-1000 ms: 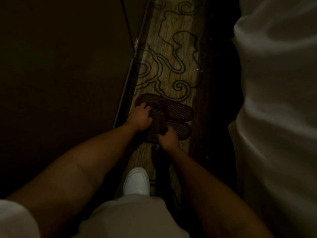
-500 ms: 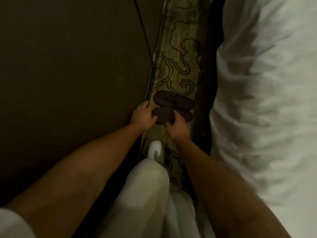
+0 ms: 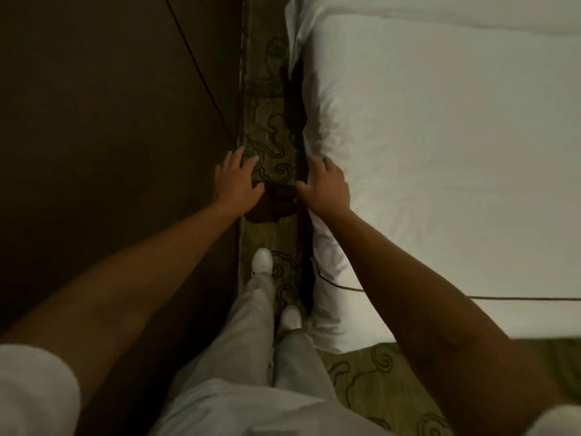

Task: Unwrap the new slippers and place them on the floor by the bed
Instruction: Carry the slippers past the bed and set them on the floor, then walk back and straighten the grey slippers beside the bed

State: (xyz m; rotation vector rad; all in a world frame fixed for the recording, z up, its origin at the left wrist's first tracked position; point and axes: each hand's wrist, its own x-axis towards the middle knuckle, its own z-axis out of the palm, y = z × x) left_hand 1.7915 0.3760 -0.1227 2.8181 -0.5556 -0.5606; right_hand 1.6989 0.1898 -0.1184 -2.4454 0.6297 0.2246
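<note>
Two dark brown slippers (image 3: 273, 205) lie side by side on the patterned carpet (image 3: 267, 133), in the narrow strip between a dark wall and the bed (image 3: 440, 152). My left hand (image 3: 236, 180) hovers above their left edge with the fingers spread and nothing in it. To the right of the slippers, against the white bedding, my right hand (image 3: 327, 184) is open too. Both hands are well above the floor. The hands hide part of the slippers. No wrapping is in sight.
A dark brown wall panel (image 3: 110, 136) closes off the left side. My feet in white shoes (image 3: 262, 262) stand on the carpet just behind the slippers. A thin dark cable (image 3: 471, 298) lies across the bed's near part. The gap is narrow.
Both hands have let go of the slippers and lifted away with fingers spread. The view has risen and pulled back, so the slippers lie farther below and more of the bed shows.
</note>
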